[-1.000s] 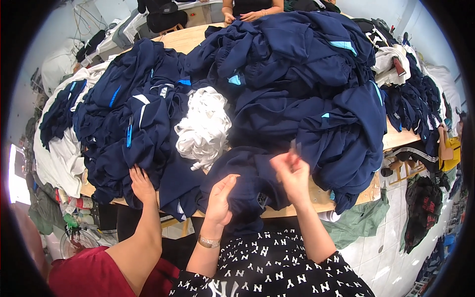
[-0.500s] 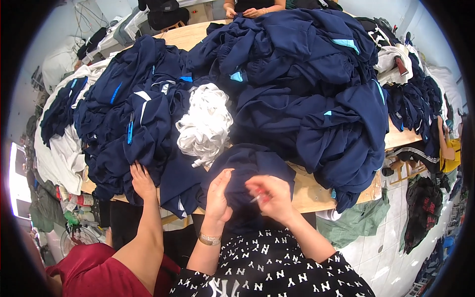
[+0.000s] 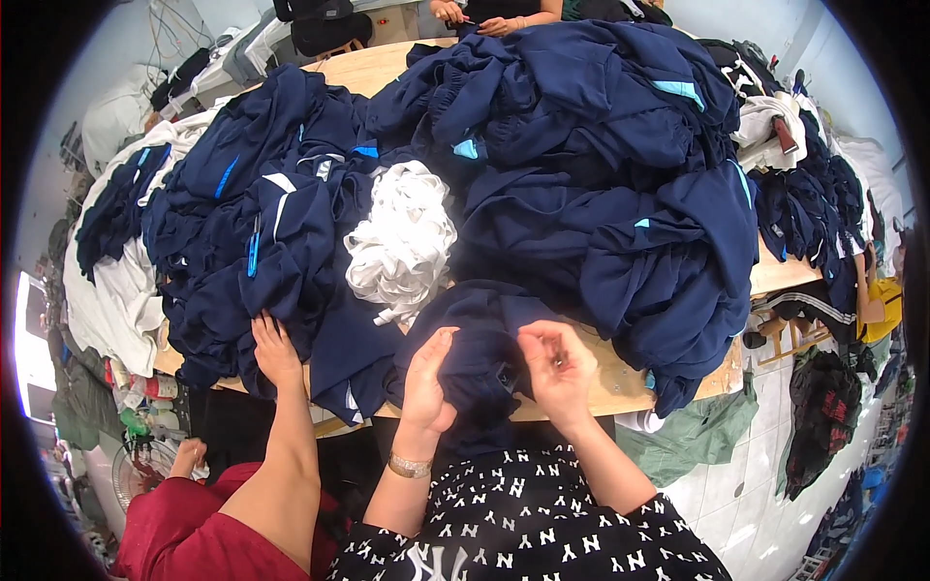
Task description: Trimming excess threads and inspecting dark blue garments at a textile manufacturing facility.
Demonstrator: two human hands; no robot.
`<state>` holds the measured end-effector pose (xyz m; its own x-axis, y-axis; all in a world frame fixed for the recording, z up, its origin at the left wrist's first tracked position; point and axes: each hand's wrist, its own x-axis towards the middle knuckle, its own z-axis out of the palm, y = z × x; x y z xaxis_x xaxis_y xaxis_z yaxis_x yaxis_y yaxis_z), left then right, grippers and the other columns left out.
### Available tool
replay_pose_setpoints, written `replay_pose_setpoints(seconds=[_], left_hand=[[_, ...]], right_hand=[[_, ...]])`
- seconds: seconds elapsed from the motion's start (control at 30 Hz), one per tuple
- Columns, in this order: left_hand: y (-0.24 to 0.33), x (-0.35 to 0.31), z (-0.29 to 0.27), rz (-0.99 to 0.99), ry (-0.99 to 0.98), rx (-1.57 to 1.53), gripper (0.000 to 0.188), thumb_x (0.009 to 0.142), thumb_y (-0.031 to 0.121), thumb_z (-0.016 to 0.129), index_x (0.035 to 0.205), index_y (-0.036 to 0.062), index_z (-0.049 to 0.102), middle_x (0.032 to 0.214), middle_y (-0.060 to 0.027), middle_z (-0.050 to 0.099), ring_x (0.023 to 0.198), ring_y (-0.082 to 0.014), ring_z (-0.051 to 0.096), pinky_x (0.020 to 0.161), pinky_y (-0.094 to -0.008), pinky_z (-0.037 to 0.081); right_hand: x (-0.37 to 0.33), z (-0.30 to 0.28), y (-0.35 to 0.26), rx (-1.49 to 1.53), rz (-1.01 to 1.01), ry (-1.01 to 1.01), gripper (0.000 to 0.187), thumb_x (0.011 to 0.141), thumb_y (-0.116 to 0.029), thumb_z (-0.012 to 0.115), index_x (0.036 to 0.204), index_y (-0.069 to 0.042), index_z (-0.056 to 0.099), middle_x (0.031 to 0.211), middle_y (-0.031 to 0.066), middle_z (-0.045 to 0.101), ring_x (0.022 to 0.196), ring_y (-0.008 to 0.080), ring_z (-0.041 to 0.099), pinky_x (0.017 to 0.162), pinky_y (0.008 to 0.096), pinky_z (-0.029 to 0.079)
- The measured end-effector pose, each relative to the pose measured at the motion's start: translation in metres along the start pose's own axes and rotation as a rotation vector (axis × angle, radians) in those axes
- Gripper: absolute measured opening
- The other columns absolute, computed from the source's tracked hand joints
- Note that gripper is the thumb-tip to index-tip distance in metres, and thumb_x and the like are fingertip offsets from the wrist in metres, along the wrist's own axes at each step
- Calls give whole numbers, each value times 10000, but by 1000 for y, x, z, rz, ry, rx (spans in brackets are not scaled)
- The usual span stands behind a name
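A navy garment (image 3: 480, 387) is spread between my two hands at the table's near edge, with a small dark label or mark on its cloth. My left hand (image 3: 428, 385) grips its left side, thumb upward. On the other side, my right hand (image 3: 562, 376) has its fingers pinched at the cloth's edge. Something small and metallic shows in the right palm; its kind is too small to make out. Just beyond the garment lies a heap of white tape or elastic strips (image 3: 402, 237).
Large piles of navy clothes (image 3: 601, 232) cover much of the wooden table (image 3: 620, 382). A blue pen-like tool (image 3: 254, 252) lies on the left pile. Beside me, a co-worker's hand (image 3: 278, 353) rests on that pile. Another person's hands (image 3: 494, 24) work at the far edge.
My right hand has moved a little right and up, from a blur above the cloth to a pinch at its edge. The garment is spread wider, showing the small label or mark.
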<state>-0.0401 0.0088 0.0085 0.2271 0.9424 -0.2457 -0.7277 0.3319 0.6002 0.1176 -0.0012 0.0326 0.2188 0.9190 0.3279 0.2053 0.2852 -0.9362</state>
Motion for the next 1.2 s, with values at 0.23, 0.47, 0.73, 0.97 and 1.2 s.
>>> replay_pose_setpoints(seconds=[0.23, 0.47, 0.73, 0.97, 1.2], left_hand=[[3, 1, -6, -51, -12, -28, 186, 960, 155, 474, 1007, 9, 580, 1024, -74, 620, 937, -155, 594, 813, -274, 479], [12, -14, -4, 454, 265, 1040, 338, 974, 254, 456, 806, -2, 599, 693, -49, 556, 574, -94, 495, 538, -220, 397], [-9, -21, 23, -267, 101, -214, 560, 965, 500, 331, 1084, 19, 594, 1119, -84, 615, 1050, -176, 557, 514, -202, 485], [-12, -13, 27, -49, 20, -390, 233, 970, 210, 462, 1022, 29, 600, 1021, -70, 649, 984, -165, 616, 777, -282, 570], [-13, -18, 37, 15, -54, -309, 180, 980, 162, 431, 1038, 55, 563, 1073, -69, 616, 1002, -172, 596, 942, -402, 494]], right_hand=[[15, -13, 28, 116, 472, -464, 204, 792, -197, 740, 798, -12, 655, 622, -102, 483, 562, -7, 375, 486, 177, 287], [22, -33, 26, 349, 381, -244, 157, 818, -163, 716, 779, -32, 640, 678, -92, 520, 605, 1, 415, 541, 179, 332], [25, -41, 4, 326, 319, -400, 128, 829, -107, 692, 859, 9, 646, 690, -84, 530, 624, -3, 415, 542, 171, 342], [21, -26, 6, -41, 265, -58, 139, 809, -61, 692, 930, -19, 638, 693, -44, 587, 618, -2, 416, 520, 181, 356], [17, -17, 3, -206, -263, -169, 250, 700, 11, 691, 928, -90, 677, 717, 32, 656, 597, 194, 544, 688, 307, 401]])
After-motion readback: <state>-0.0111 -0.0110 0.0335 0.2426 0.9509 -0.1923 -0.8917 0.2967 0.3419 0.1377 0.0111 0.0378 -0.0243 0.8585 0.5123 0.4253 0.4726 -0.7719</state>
